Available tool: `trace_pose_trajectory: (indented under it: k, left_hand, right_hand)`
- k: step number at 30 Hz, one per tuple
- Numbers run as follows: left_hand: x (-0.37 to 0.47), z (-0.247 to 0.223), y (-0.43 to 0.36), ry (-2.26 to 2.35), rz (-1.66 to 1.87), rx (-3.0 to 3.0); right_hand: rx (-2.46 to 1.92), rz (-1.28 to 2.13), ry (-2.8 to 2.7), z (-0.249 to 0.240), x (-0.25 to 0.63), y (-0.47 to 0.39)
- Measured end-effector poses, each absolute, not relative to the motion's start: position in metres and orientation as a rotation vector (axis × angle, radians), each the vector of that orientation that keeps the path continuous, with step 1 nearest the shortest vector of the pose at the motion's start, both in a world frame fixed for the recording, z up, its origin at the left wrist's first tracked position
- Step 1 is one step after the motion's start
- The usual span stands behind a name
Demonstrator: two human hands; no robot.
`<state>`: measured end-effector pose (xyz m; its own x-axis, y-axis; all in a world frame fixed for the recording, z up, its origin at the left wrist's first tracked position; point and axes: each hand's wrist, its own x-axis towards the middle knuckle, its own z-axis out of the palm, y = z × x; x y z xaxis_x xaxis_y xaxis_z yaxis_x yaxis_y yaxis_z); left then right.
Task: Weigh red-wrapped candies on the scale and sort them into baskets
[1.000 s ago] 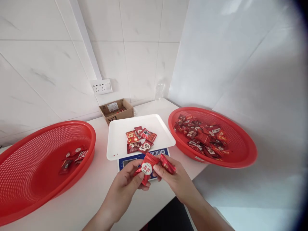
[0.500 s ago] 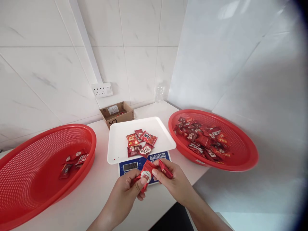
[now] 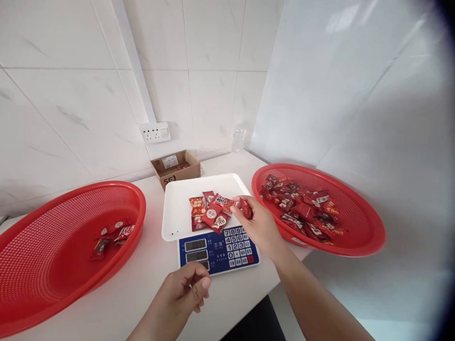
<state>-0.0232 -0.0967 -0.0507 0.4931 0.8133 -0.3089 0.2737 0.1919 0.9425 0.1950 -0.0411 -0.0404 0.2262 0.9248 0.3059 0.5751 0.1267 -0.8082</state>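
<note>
My right hand (image 3: pixel 258 222) is over the right edge of the white tray (image 3: pixel 172 199), closed on a small red-wrapped candy packet (image 3: pixel 245 208). Beside it on the tray lies a loose pile of red and dark red packets, with a round-labelled packet (image 3: pixel 212 214) on top. Under the tray stands a digital scale (image 3: pixel 220 251) with a blue keypad panel; its display digits are hard to read. My left hand (image 3: pixel 185 289) hovers in front of the scale's lower left corner, fingers curled in against the thumb, with nothing visible in them.
On the right, a red basket (image 3: pixel 369 237) holds many wrapped packets. A larger red basket (image 3: pixel 137 189) on the left has several packets inside. Behind the tray sit an open cardboard box (image 3: pixel 181 173) and, in the corner, a clear plastic bottle (image 3: pixel 238 139).
The round-labelled packet has gone from my hands onto the pile. My right hand has moved up to the tray with the other packet; my left hand has drawn back slightly, empty.
</note>
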Motion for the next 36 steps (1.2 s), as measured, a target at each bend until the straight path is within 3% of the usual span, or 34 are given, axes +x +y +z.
trace_pose_trajectory:
  k: [7, 13, 18, 27, 36]
  left_hand:
    - [-0.037, -0.077, -0.12, 0.814, 0.113, 1.39]
    - [-0.031, -0.086, -0.123, 0.741, 0.027, 1.47]
    - [-0.029, -0.076, -0.121, 0.794, -0.021, 1.539]
    - [-0.038, -0.074, -0.122, 0.863, 0.001, 1.557]
    - [-0.037, -0.083, -0.118, 0.739, 0.032, 1.52]
  right_hand:
    - [-1.681, 0.885, -1.496, -0.067, 0.208, -0.116]
    - [-1.689, 1.15, -1.717, -0.069, 0.208, -0.146]
    - [-1.832, 0.893, -1.696, -0.061, 0.225, -0.134]
    - [-2.214, -0.248, -1.369, -0.018, 0.295, -0.085]
    - [-1.498, -0.072, -2.15, -0.061, 0.21, -0.069]
